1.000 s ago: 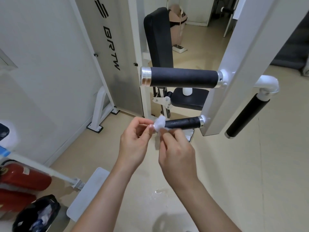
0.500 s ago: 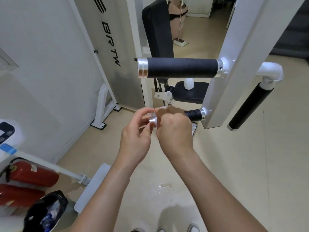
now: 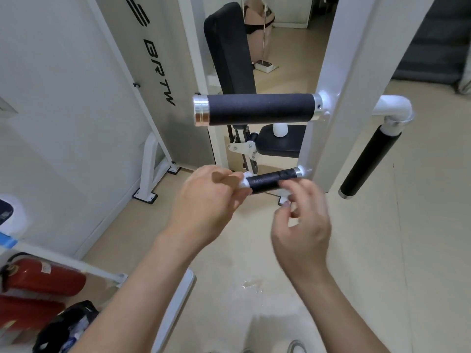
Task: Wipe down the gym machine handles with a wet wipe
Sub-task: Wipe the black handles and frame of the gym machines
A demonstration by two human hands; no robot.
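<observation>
The white upright [image 3: 356,72] carries the lower handle [image 3: 272,179], and the upper handle [image 3: 260,109] runs above it. My left hand [image 3: 204,200] is at its free end, fingers clamped on the wet wipe [image 3: 244,183] there. My right hand [image 3: 303,230] hangs just below it, fingers apart and empty.

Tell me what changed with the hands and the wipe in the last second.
The right hand let go of the wipe and drew back below the lower handle, holding nothing. The left hand stayed, holding the wipe at that handle's free end. The upper handle stayed untouched.
</observation>
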